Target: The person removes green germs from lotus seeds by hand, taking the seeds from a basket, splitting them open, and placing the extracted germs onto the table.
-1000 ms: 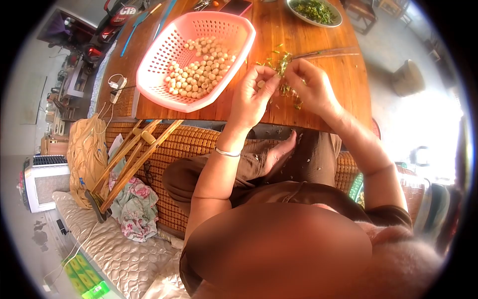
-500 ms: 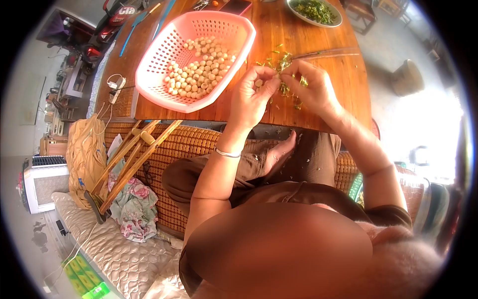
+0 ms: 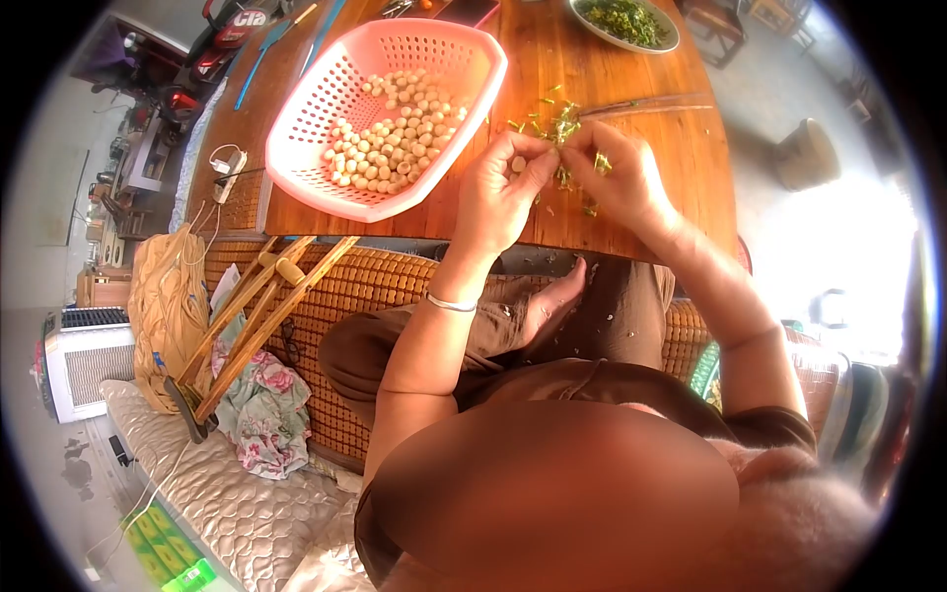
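Observation:
My left hand (image 3: 495, 197) and my right hand (image 3: 623, 180) meet over the near edge of the wooden table (image 3: 656, 148), fingertips pinched together. A pale round lotus seed (image 3: 518, 165) shows inside the curl of my left hand. Whatever sits between the fingertips is too small and covered to make out. Green slivers (image 3: 563, 126), looking like lotus seed cores, lie scattered around and behind my fingers. To the left, a pink perforated basket (image 3: 296, 138) holds a heap of cream-coloured lotus seeds (image 3: 393, 148).
At the far right of the table stands a bowl (image 3: 675, 41) of green pieces. A dark phone-like slab (image 3: 468, 12) lies behind the basket. A power strip (image 3: 230, 178) rests at the left edge. Wooden crutches (image 3: 281, 314) lean against the woven seat (image 3: 340, 286).
Both hands stay in nearly the same place, with small finger movements at the pinch. The seed in my left hand shows slightly more clearly. The basket appears shifted very slightly in view.

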### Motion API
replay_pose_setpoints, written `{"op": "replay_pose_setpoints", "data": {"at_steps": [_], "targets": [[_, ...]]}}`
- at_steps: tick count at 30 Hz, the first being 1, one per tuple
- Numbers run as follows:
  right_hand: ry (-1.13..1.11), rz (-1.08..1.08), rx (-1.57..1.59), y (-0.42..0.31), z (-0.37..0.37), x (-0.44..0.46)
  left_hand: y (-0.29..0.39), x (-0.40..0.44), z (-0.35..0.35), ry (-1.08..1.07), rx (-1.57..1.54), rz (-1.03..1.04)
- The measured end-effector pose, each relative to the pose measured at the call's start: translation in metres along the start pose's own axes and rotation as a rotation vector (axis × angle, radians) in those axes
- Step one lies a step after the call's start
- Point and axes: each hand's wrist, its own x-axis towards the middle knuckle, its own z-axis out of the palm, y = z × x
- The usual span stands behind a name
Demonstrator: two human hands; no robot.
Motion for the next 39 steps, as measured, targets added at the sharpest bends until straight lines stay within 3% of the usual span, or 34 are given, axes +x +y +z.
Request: {"op": "replay_pose_setpoints", "data": {"at_steps": [7,25,28,30,39], "targets": [[0.024,-0.068,-0.037,0.001,0.002,-0.002,0.003,0.000,0.001,-0.005,0.035,-0.006],[-0.042,0.100,0.132,0.007,0.002,-0.001,0.008,0.000,-0.001,-0.048,-0.075,-0.018],[0.054,0.061,0.238,0.008,0.005,0.000,0.007,0.000,-0.001,-0.046,-0.132,-0.036],[-0.020,0.162,0.278,0.000,-0.002,0.001,0.005,0.000,0.000,-0.033,-0.176,-0.042],[-0.031,0.002,0.013,0.002,-0.002,0.001,-0.002,0.002,-0.002,-0.028,-0.173,0.006]]}}
